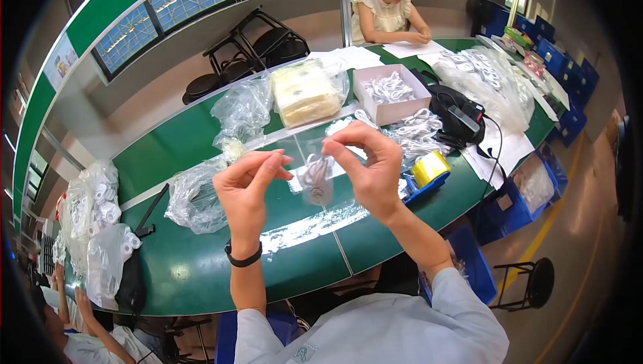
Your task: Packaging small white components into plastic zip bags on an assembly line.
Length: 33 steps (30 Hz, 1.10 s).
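Note:
Over the table, a small clear plastic bag (317,186) hangs between my hands, with a coiled white cable inside. My right hand (368,173) pinches the bag's upper right edge between thumb and forefinger. On the other side, my left hand (246,183) is closed in a pinch at the bag's upper left edge, where the clear film is hard to make out. A dark band circles my left wrist. Beyond my right hand are loose white cables (416,129) and a yellow tape roll (430,168) on a blue dispenser (429,186).
On the green table (194,267) stand a white box (394,112) of cables, a stack of pale yellow bags (305,89) and a black bag (450,111). Crumpled plastic (195,196) lies left. A person (385,12) sits across; blue bins (512,206) stand right.

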Each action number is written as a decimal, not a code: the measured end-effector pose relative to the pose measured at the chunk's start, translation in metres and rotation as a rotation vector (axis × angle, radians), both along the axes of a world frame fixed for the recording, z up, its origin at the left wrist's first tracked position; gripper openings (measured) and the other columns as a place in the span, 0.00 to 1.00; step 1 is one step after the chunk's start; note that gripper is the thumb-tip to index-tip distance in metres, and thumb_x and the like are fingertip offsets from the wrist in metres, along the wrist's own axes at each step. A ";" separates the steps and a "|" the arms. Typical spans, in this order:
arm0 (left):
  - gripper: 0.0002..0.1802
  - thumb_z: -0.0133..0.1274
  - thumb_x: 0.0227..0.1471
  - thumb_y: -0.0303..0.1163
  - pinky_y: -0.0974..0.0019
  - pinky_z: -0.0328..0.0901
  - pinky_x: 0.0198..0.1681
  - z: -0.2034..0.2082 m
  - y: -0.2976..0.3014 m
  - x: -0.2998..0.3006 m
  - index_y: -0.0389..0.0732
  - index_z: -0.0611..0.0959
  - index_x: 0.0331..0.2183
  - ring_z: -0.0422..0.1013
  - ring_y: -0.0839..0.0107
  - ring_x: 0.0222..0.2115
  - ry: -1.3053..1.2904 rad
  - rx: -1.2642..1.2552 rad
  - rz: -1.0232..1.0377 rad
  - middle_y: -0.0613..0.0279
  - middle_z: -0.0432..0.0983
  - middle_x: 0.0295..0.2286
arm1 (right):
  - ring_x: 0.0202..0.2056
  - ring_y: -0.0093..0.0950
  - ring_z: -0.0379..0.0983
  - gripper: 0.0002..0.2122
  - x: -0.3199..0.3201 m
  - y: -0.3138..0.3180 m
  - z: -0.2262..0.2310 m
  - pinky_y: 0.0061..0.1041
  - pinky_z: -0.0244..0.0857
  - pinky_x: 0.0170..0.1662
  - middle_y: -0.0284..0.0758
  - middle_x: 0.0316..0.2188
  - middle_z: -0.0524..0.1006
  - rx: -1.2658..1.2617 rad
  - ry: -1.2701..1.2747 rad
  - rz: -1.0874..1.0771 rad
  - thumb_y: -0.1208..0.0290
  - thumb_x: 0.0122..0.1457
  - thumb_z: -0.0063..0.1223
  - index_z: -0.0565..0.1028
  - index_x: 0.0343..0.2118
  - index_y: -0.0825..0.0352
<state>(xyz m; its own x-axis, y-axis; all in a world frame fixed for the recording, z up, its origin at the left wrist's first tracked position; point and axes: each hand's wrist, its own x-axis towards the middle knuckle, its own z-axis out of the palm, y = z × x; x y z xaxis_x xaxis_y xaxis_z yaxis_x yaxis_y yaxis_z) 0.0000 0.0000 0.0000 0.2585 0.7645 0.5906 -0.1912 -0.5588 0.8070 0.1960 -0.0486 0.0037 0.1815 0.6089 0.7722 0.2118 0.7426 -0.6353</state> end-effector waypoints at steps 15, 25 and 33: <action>0.09 0.61 0.50 0.22 0.72 0.72 0.38 0.022 -0.024 0.000 0.36 0.88 0.37 0.78 0.71 0.34 0.063 0.076 0.070 0.54 0.83 0.33 | 0.33 0.23 0.73 0.02 -0.008 -0.008 0.010 0.21 0.66 0.39 0.34 0.28 0.78 0.034 -0.139 -0.064 0.85 0.54 0.57 0.77 0.29 0.71; 0.08 0.60 0.51 0.20 0.73 0.72 0.35 0.006 -0.049 -0.050 0.34 0.87 0.36 0.76 0.76 0.35 -0.208 0.048 0.257 0.60 0.82 0.36 | 0.36 0.22 0.74 0.00 -0.057 0.007 0.032 0.19 0.67 0.43 0.34 0.31 0.78 0.016 -0.247 0.191 0.82 0.59 0.56 0.76 0.32 0.73; 0.09 0.62 0.47 0.21 0.67 0.72 0.35 0.011 -0.099 -0.075 0.37 0.87 0.35 0.80 0.64 0.31 0.143 0.410 0.764 0.54 0.83 0.30 | 0.34 0.23 0.78 0.04 -0.070 0.026 0.003 0.19 0.68 0.43 0.35 0.32 0.80 -0.052 -0.239 0.407 0.81 0.61 0.55 0.77 0.37 0.75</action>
<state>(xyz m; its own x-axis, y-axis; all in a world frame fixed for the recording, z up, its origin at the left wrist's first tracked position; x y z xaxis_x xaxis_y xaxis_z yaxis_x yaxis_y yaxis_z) -0.0752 -0.0990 0.0113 -0.1446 0.4930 0.8579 0.4409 -0.7441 0.5019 0.1262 -0.0228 0.0069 -0.2587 0.6324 0.7302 0.0553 0.7644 -0.6424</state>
